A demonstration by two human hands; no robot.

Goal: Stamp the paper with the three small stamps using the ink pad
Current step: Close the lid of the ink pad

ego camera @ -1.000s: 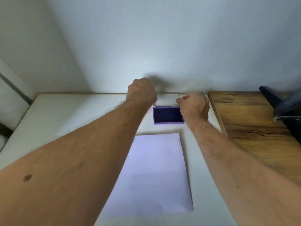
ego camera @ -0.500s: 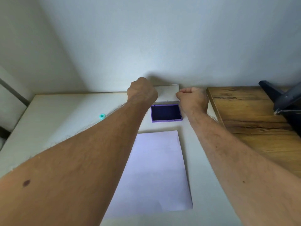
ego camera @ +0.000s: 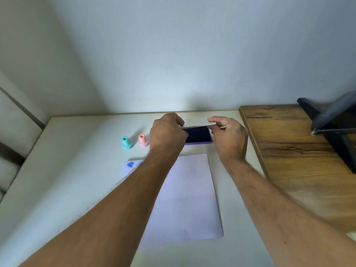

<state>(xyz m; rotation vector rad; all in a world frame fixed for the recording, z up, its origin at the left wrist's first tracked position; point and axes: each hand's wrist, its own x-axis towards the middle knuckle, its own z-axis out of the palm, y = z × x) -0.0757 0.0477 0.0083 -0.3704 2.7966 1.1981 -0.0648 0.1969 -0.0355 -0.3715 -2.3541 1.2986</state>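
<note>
While the person leans over the white tabletop (ego camera: 81, 170), the head view shows both hands at the ink pad (ego camera: 198, 136), which lies toward the far edge, just beyond the paper (ego camera: 188, 199). The left hand (ego camera: 166, 132) has its fingers curled round the left end of the pad's pale lid (ego camera: 198, 124), and the right hand (ego camera: 229, 135) pinches the lid's right end between thumb and fingers. The lid is held over the far side of the pad, tilted, with the dark inked surface showing beneath it inside a purple case. The paper lies flat, nearer than the pad, its left part crossed by the left forearm. A blue heart print (ego camera: 130, 164) marks its far left corner. Left of the pad stand two small stamps, upright and apart from each other: a teal stamp (ego camera: 127, 143) farther left and a pink stamp (ego camera: 143, 140) just beside the left hand. A third stamp cannot be made out. To the right lies a wooden board (ego camera: 292, 151), with a dark stand (ego camera: 331, 120) at its far right.
</note>
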